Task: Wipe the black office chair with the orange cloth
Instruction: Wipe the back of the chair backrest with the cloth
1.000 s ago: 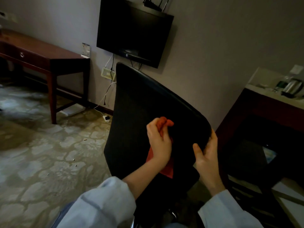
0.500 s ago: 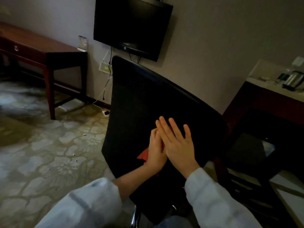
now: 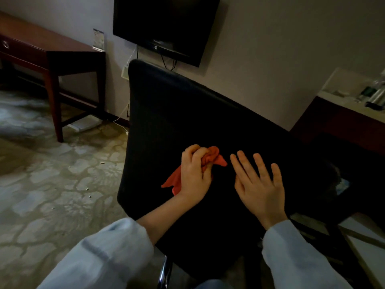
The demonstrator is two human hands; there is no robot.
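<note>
Foremost, two pale blue sleeves [image 3: 108, 257] at the lower edge. Next, left hand [image 3: 193, 174]: fingers curled round the orange cloth [image 3: 211, 156], which is wadded into a ball against the chair back, with loose corners sticking out on either side of the fist. Beside it, right hand [image 3: 258, 184]: fingers straight and spread, holding nothing, on or just over the same surface; contact cannot be told. Risks, as judged: the wad meets the upholstery over a small patch only, so strokes may leave unwiped strips; a loose corner may fold under and drag; the chair may swing away under pressure if the flat hand does not brace it; dim light on black would hide missed areas. Then black office chair [image 3: 187, 113]: back panel broad, smooth, matt, rounded at the top corners, filling the middle of the view, with a chrome stem [image 3: 164, 272] showing beneath. Beyond: patterned carpet [image 3: 52, 184], wooden side table [image 3: 62, 53], wall-mounted television [image 3: 166, 21].
</note>
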